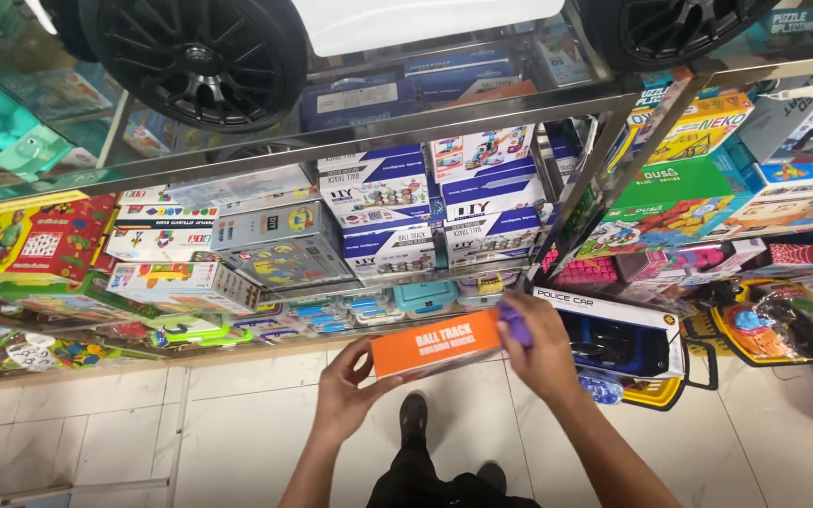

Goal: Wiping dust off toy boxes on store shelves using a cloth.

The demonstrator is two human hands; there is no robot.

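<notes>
I hold an orange toy box [435,345] level in front of me, above the tiled floor. My left hand [348,386] grips its left end from below. My right hand [540,346] is closed around its right end, where a purple part [515,325] shows between my fingers. The box is just in front of the lower glass shelf [331,325] of a toy rack. White and blue toy boxes [390,202] are stacked on the shelf above it.
Glass shelves packed with coloured toy boxes run left to right. A boxed toy car [613,334] and a yellow-black packaged toy [773,320] stand on the floor at right. Two large black wheels [199,56] of a ride-on car sit on the top shelf. My shoes [413,419] are below.
</notes>
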